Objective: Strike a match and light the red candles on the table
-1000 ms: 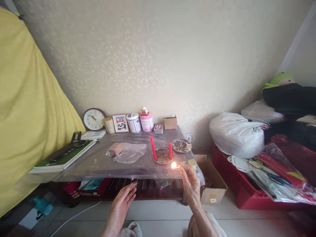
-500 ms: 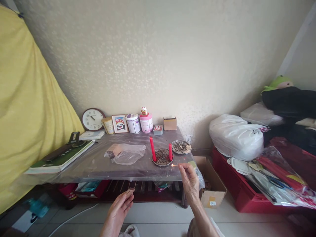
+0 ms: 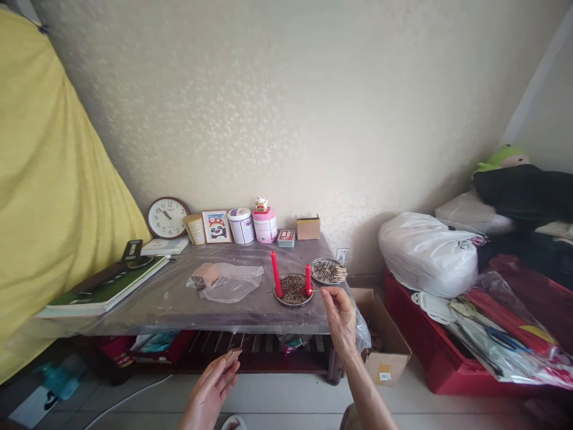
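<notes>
Your left hand (image 3: 210, 388), half curled, holds a matchbox (image 3: 233, 356) below the desk (image 3: 179, 298). Your right hand (image 3: 340, 316) pinches a match (image 3: 317, 291) beside the near dish (image 3: 293, 289), which holds two red candles (image 3: 276, 274) among dark bits. A second dish (image 3: 328, 271) behind carries sticks.

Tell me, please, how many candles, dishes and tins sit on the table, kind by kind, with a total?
Candles: 2, a tall one and a short one, both red, standing in one dish.
Dishes: 2, the candle dish and the stick dish.
Tins: 3, yellow, white, pink.
Total: 7.
</notes>
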Demonstrator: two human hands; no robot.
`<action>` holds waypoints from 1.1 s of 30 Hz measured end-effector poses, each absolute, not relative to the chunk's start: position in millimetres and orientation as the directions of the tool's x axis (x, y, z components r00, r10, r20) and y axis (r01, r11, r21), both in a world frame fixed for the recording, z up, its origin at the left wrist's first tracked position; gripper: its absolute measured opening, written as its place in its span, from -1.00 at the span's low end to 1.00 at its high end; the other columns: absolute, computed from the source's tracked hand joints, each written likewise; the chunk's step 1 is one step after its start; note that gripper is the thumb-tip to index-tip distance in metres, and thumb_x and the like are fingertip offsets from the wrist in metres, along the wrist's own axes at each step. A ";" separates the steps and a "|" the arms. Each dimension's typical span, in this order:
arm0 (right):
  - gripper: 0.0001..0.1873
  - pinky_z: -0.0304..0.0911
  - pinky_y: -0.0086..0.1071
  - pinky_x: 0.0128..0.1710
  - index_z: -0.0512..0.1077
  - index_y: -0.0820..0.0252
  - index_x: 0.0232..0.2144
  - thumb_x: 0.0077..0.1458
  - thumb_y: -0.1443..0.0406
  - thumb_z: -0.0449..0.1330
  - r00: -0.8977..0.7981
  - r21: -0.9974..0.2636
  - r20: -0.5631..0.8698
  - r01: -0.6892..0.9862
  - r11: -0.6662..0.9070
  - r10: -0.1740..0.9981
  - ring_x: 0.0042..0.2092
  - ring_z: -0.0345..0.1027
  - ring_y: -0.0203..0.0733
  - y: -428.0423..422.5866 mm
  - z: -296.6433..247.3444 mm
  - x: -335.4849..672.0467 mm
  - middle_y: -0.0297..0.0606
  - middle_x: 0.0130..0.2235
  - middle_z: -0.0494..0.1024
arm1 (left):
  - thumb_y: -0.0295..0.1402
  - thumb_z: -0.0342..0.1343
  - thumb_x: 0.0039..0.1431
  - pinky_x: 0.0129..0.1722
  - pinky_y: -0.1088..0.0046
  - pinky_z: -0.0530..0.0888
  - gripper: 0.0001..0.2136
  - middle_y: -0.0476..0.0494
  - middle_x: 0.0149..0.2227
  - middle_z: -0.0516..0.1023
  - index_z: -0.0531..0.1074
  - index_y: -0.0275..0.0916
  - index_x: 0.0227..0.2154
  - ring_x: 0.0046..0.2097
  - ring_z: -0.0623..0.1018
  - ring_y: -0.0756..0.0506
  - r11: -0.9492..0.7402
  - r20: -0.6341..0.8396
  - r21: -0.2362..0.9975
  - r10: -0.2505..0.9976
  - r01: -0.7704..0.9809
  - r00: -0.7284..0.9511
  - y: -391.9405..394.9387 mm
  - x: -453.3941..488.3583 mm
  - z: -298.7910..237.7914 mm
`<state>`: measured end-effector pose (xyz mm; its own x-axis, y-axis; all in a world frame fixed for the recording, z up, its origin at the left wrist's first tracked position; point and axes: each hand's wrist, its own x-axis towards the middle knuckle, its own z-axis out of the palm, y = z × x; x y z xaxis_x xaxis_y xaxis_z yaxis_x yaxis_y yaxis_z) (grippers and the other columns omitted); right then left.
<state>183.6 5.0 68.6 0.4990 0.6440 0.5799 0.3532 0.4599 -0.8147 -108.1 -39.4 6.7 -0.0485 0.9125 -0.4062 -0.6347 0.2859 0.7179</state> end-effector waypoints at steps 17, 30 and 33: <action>-0.72 0.29 -0.33 -0.25 0.50 0.16 -0.41 0.16 0.07 0.22 0.512 -0.794 0.604 0.321 0.516 0.611 -0.33 0.39 -0.18 51.2 84.2 194.1 -0.31 -0.40 0.53 | -0.25 0.35 -0.08 0.11 0.22 0.41 -0.77 -0.13 -0.18 0.75 0.66 -0.19 -0.31 -0.06 0.60 -0.21 0.320 -0.425 0.735 0.904 -0.598 -0.037 -32.8 -112.8 -5.9; -0.67 0.32 -0.31 -0.22 0.49 0.16 -0.39 0.16 0.02 0.21 0.507 -0.798 0.601 0.334 0.501 0.618 -0.31 0.42 -0.16 77.7 84.9 197.7 -0.29 -0.37 0.54 | -0.08 0.54 -0.57 -0.14 0.38 0.52 -0.48 -0.07 -0.24 0.77 0.68 -0.14 -0.38 -0.10 0.61 -0.20 0.347 -0.453 0.734 0.891 -0.583 -0.039 -30.3 -112.7 -5.4; -0.66 0.32 -0.30 -0.22 0.49 0.16 -0.39 0.16 0.01 0.20 0.506 -0.802 0.596 0.334 0.495 0.624 -0.31 0.42 -0.16 81.5 83.2 198.0 -0.28 -0.37 0.54 | -0.10 0.54 -0.55 -0.14 0.39 0.52 -0.49 -0.07 -0.22 0.77 0.68 -0.13 -0.39 -0.10 0.62 -0.19 0.349 -0.455 0.729 0.890 -0.589 -0.037 -28.8 -112.3 -7.9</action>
<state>198.0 81.5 83.2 0.5057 0.6238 0.5960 0.3339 0.4954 -0.8019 -112.3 -28.8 -7.9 -0.0372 0.8895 -0.4553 -0.5889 0.3486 0.7292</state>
